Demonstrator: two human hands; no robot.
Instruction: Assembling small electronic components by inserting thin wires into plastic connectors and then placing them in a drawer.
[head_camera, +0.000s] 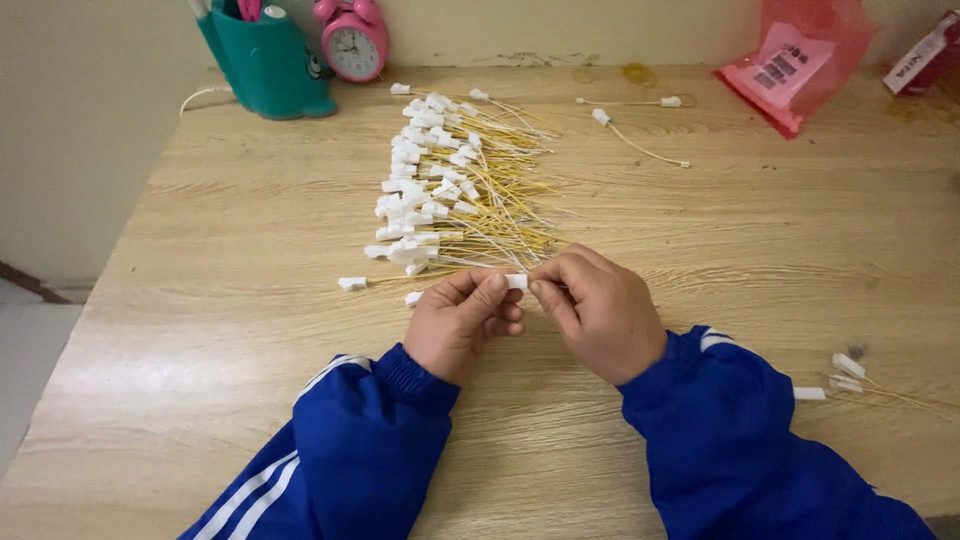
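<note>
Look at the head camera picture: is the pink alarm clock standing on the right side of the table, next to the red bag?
No: the pink alarm clock stands at the far left, beside the teal holder, while the red bag lies far right.

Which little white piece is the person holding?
The white piece pinched between the left hand and right hand. The others lie on the table, mostly in the pile.

Table: pale wood-grain laminate, matt. Connector: smooth white plastic. Wire pile at 12 o'clock: yellow insulation (slightly glossy). Bag: glossy red plastic film.
</note>
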